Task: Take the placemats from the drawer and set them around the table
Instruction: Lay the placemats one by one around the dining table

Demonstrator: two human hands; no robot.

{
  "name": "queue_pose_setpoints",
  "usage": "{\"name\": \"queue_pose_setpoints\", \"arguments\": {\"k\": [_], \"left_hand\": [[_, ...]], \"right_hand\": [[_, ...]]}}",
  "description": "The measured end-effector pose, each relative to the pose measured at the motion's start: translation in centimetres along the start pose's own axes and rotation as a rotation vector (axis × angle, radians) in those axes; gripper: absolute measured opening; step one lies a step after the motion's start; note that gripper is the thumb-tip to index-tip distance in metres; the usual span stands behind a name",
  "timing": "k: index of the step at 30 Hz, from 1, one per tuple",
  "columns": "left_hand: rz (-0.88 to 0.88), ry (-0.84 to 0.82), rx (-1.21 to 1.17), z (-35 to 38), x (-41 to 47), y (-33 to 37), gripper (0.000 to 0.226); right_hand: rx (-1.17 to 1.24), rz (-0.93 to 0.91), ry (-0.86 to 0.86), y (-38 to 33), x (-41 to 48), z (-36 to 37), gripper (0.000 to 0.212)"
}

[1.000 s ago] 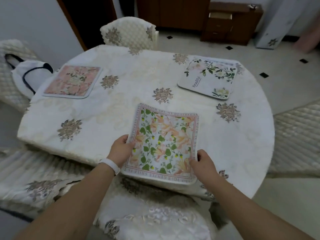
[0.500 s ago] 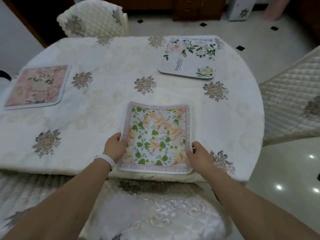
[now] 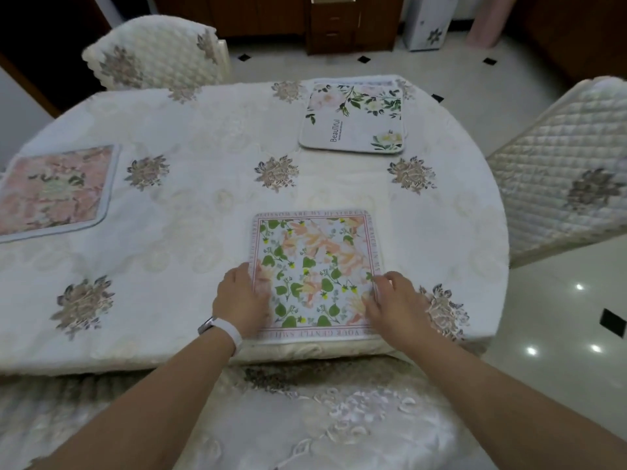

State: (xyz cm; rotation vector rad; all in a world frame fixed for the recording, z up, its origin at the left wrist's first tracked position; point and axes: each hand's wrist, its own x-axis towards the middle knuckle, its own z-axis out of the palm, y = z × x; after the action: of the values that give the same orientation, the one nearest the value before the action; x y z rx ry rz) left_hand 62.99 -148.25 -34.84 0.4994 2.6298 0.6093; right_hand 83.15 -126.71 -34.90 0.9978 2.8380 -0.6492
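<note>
Domestic dining room. Round table (image 3: 488,239) under embroidered floral tablecloth (image 3: 210,198), ringed by quilted-covered chairs (image 3: 159,52). Dark wooden drawer cabinet (image 3: 334,28) stood behind. Glossy tiled floor (image 3: 556,300) bore black diamond insets.
</note>
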Motion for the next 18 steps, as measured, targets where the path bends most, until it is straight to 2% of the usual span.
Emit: {"name": "queue_pose_setpoints", "arguments": {"k": [3, 5, 8, 11, 15, 18], "left_hand": [[0.258, -0.044, 0.213, 1.9, 0.4, 0.3, 0.063], [0.359, -0.102, 0.347, 3.6, 1.1, 0.7, 0.064], [0.468, -0.12, 0.387, 4.9, 3.1, 2.3, 0.061], [0.489, -0.114, 0.442, 5.3, 7.3, 4.1, 0.06], [0.478, -0.091, 0.446, 5.0, 12.5, 5.7, 0.073], [0.497, -0.092, 0.478, 4.7, 14.8, 5.8, 0.064]], "right_hand": [[-0.17, -0.252, -0.116, -1.5, 2.0, 1.7, 0.054], [-0.22, -0.286, -0.193, -2.9, 3.5, 2.9, 0.059], [-0.232, -0.303, -0.173, -4.9, 6.6, 4.6, 0.061], [-0.209, -0.304, -0.121, -6.1, 10.8, 5.2, 0.065], [-0.209, -0.274, -0.093, -7.0, 15.9, 4.7, 0.064], [-0.241, -0.289, -0.103, -6.9, 18.2, 4.3, 0.065]]}}
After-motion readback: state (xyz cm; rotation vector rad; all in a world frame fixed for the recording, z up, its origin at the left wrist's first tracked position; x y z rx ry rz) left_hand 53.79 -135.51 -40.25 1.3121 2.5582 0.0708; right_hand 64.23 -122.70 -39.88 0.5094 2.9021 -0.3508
